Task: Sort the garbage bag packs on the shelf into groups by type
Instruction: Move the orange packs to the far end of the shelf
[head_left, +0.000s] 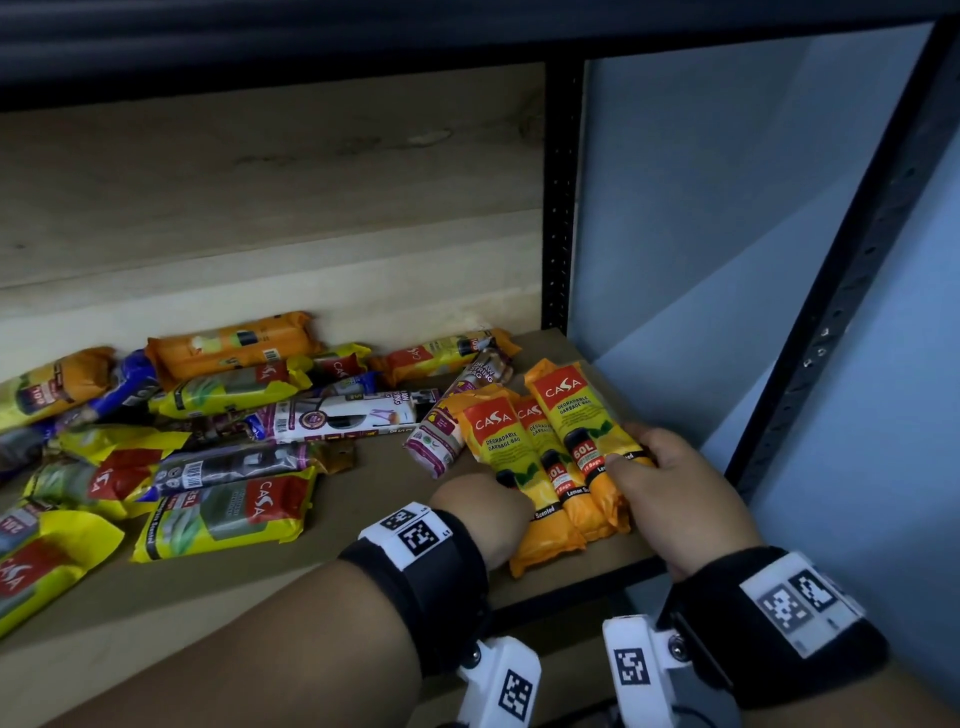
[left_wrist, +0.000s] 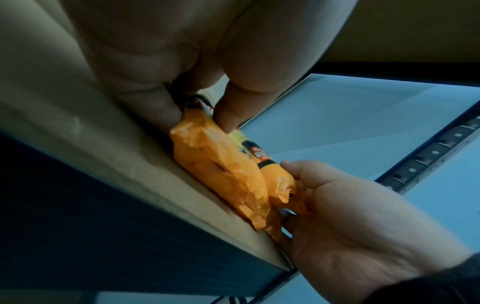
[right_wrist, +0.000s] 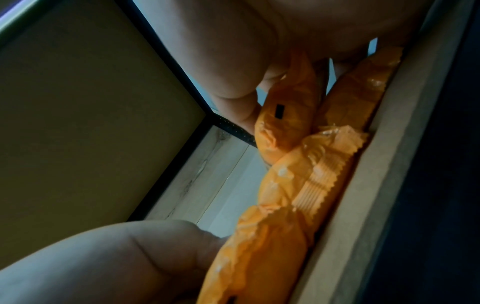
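While three orange-and-yellow CASA 60L garbage bag packs (head_left: 550, 457) lie side by side at the lower right of the shelf (head_left: 395, 499) in the head view, both hands close on them from the near edge. The right hand (head_left: 670, 488) grips the rightmost pack (head_left: 582, 415), thumb on its printed face and fingers curled around its far side. The left hand (head_left: 483, 514) grips the leftmost pack (head_left: 501, 441) near its lower end; the left wrist view shows its thumb (left_wrist: 228, 109) pressing the crimped orange wrapper (left_wrist: 213, 164) while a finger sits on the other side. The middle pack (head_left: 545, 452) is wedged between the two, touching both.

Just left of this group a purple-and-white pack (head_left: 441, 441) lies at an angle, touching the leftmost orange pack. A loose heap of mixed packs (head_left: 171, 441) fills the left half of the frame: yellow-and-red CASA 25L packs, orange packs, a white drawstring pack (head_left: 343, 415) and blue ones, overlapping without order. A black perforated upright (head_left: 558, 208) stands at the shelf's back right corner, against a pale blue wall (head_left: 727, 208).
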